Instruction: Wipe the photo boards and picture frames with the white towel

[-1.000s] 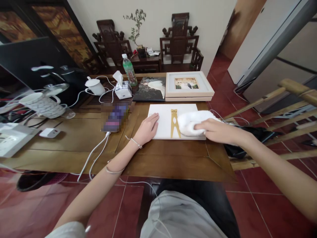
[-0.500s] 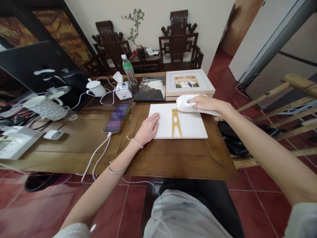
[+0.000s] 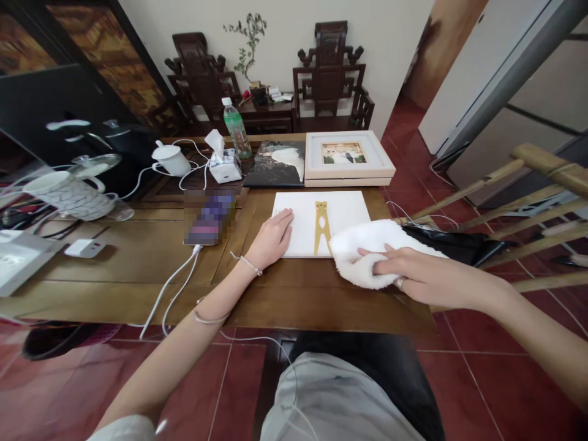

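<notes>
— Where is the left hand (image 3: 274, 236)?

— Palm down on the near left corner of the white board (image 3: 301, 229), which lies flat on the wooden table (image 3: 316, 303). Its fingers (image 3: 285, 218) are stretched out and held close together, pointing to the far right. They grip nothing and only press on the board. A thin bracelet (image 3: 248, 263) sits on that wrist.

— And the right hand (image 3: 416, 278)?

— It lies on top of the white cloth (image 3: 367, 242), reaching in from the right. The fingers (image 3: 374, 257) are nearly straight with narrow gaps between them. Their tips curl a little over the cloth's bunched near-left end. I cannot tell where the thumb is, since the hand hides it. One finger wears a ring (image 3: 399, 283).

— Where does the cloth sit?

— On the near right corner of the board. It overlaps the board's edge and spills onto the bare table on the right.

— What is on the board?

— A gold peg-shaped figure (image 3: 321, 225) in the middle, between the two hands. The cloth's left edge is just beside its near end.

— What lies beyond?

— A pale picture frame (image 3: 346, 156) just past the far edge of the board, with a dark print (image 3: 275, 164) to its left. Left of the board a phone (image 3: 210, 215) rests on a white cable (image 3: 172, 285). A tissue box (image 3: 225, 170) and a green bottle (image 3: 237, 130) stand farther off.
</notes>
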A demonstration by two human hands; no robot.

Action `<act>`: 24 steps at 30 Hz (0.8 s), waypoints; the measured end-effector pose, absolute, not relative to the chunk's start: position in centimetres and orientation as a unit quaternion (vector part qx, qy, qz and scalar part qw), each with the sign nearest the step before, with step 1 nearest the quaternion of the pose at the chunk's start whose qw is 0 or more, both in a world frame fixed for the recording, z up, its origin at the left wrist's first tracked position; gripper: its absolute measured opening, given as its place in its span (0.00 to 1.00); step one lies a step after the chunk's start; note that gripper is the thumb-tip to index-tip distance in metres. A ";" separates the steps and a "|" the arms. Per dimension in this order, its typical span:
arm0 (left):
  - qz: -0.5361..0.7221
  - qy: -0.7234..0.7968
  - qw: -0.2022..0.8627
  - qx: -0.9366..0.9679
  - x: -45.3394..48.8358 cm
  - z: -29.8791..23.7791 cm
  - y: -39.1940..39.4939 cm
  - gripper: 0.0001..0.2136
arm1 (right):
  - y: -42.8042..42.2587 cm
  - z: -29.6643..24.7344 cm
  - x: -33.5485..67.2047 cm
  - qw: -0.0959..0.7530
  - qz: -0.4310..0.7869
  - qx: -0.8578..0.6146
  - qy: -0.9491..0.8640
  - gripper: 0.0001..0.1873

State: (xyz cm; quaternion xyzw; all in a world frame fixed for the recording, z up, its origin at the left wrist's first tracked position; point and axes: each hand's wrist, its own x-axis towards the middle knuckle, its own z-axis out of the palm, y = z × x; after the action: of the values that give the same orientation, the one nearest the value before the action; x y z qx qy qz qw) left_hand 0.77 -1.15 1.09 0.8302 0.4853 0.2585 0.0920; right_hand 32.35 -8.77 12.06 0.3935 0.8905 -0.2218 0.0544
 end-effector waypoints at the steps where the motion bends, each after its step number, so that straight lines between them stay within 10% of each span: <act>1: 0.257 0.485 0.092 0.831 0.8 1.1 -1.2 0.19 | -8.7 12.1 32.4 0.055 -0.224 0.395 0.889 0.16; 12: 0.264 0.474 0.091 0.835 0.5 0.9 -0.9 0.20 | 1.7 9.7 27.7 -0.065 -0.155 0.476 0.863 0.27; 24: 0.266 0.467 0.088 0.838 0.4 0.7 -0.7 0.20 | -4.6 7.1 22.1 0.016 -0.092 0.402 0.911 0.34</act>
State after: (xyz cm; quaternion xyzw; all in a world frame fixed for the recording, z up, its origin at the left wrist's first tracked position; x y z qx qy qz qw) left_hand 0.35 -0.74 0.72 0.8384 0.4674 0.2664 0.0876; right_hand 22.08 -4.58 7.12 0.4019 0.9110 -0.0917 0.0164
